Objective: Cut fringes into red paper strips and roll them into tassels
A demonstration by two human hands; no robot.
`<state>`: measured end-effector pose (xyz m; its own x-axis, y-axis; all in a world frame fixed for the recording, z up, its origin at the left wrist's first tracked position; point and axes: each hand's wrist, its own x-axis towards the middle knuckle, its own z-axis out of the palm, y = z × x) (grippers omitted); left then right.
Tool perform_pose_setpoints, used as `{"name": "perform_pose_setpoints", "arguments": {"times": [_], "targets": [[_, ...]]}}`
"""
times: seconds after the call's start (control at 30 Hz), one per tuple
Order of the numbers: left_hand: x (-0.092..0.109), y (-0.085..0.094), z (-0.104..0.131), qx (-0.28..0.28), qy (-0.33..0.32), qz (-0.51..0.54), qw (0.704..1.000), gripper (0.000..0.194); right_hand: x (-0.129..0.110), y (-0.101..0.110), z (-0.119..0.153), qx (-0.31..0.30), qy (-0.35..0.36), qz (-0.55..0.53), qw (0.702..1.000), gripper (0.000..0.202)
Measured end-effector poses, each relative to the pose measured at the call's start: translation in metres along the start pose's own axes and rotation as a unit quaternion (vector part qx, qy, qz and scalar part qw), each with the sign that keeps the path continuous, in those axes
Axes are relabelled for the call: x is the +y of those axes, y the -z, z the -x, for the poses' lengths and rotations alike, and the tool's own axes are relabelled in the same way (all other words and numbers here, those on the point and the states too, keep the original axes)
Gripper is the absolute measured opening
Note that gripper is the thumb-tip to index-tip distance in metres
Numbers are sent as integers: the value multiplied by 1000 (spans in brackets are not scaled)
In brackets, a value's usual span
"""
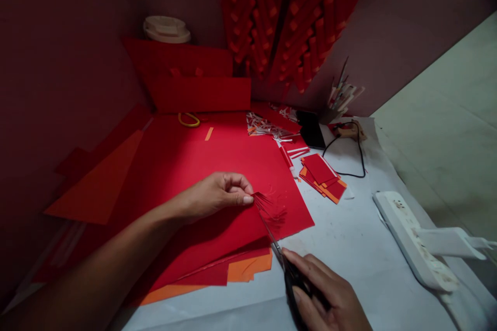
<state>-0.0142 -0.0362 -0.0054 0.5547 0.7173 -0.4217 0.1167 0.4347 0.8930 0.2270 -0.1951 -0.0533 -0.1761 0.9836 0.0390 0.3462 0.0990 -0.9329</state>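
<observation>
My left hand [217,194] pinches a small piece of red paper [262,198] between thumb and fingers; its right side is cut into thin strips like a fringe. My right hand [328,289] grips a pair of scissors [292,282] with black handles. Their blades point up and left, with the tips at the fringed paper. Whether the blades are apart is hard to make out. Beneath both lies a large red sheet [225,158], with a few fine red clippings near the fringe. Orange paper [254,266] shows under its front edge.
A white power strip [413,240] with a plug lies right. Red and orange cards [322,176], paper shreds [266,125], a black phone [310,129] and a glue gun [352,130] sit behind. A yellow loop handle [189,120] lies near a red folded board [202,94].
</observation>
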Motion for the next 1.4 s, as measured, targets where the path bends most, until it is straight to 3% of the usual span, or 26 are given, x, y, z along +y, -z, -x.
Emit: {"name": "perform_pose_setpoints", "arguments": {"times": [0.3,0.67,1.03,1.4], "targets": [[-2,-7,0,-19,11,0,1000,31,-2,-3,0,7,-24,-36,999,48],[-3,-7,1,-20,11,-3,1000,30,1,0,1,13,9,24,1000,44],[-5,1,3,-47,13,-120,992,32,-1,0,0,1,-16,2,1000,44],[0,-9,8,-77,12,-122,989,32,-4,-1,0,3,-8,-22,1000,47]]}}
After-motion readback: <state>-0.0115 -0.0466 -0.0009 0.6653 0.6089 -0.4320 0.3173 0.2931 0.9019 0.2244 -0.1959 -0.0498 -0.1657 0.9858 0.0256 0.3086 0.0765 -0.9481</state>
